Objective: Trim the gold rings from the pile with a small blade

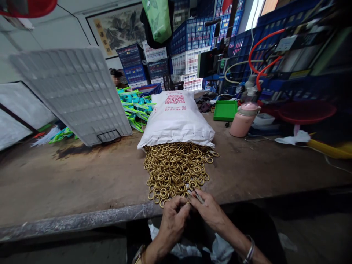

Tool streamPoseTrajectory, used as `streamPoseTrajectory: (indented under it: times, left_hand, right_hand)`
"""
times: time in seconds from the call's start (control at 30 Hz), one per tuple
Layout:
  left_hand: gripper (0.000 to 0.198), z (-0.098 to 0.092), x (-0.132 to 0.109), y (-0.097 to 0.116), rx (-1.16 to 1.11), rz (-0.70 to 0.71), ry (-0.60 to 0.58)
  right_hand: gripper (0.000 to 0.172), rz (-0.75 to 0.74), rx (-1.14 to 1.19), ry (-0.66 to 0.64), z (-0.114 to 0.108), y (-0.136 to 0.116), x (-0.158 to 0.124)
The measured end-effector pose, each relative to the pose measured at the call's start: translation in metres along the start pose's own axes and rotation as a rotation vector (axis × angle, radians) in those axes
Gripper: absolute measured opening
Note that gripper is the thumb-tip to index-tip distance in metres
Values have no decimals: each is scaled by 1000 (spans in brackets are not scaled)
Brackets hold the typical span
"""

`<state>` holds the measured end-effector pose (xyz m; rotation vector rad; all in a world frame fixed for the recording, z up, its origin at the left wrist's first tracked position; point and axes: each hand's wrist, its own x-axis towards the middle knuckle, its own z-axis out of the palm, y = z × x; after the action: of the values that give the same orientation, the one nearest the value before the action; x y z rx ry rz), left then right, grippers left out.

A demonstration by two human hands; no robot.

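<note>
A heap of gold-coloured rings (pixel 176 168) spills from the open mouth of a white sack (pixel 177 117) lying on the brown workbench (pixel 82 179). At the near edge of the heap, my left hand (pixel 173 217) is curled, its fingertips pinching something small that I cannot make out. My right hand (pixel 209 211) touches it from the right and holds a thin metal tool (pixel 197 195) between its fingers. Both hands meet just over the bench's front edge.
A grey ribbed plastic panel (pixel 74 91) leans at the left. Green and blue plastic hangers (pixel 136 106) lie behind it. A green tray (pixel 225 110), a pink bottle (pixel 243 119) and a red basin (pixel 306 112) stand at the right. Stacked blue and white crates (pixel 189 44) fill the back.
</note>
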<state>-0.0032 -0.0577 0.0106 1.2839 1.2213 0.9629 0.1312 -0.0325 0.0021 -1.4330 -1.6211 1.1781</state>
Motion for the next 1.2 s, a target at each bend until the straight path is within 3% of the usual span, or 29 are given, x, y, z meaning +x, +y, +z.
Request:
streamPoseTrajectory:
  times: [0.1,0.2,0.43,0.53,0.83,0.93,1.03,1.1,1.2]
  left_hand:
    - [25,2,-2,-1,-196,-184,-75]
    - [31,3,-2,0,-302,-228,-129]
    - [35,2,-2,7,-332,-224,-67]
    - [36,1,-2,9,-308,-185,-56]
    - [33,1,-7,8,-237,-59,-50]
    - [33,1,-18,20,-268,-48,-92]
    - [35,4,-29,29,-368,-30,-208]
    - [36,7,-30,27,-451,-83,-245]
    - [35,10,-24,13,-556,-189,-189]
  right_hand:
    - [28,10,-26,22,-2,-4,0]
    - [28,-17,-27,10,-3,-6,0]
    - [23,-74,-171,54,-7,2,-3]
    - [12,-127,-313,-40,-10,1,-8]
    - [27,-158,-506,-152,-6,-2,-11]
    - [26,-115,-583,-93,-14,8,-6]
    - [26,-54,-680,40,-26,17,2]
    - [24,-45,-711,120,-33,20,6]
    - [18,-61,-708,161,-34,20,12]
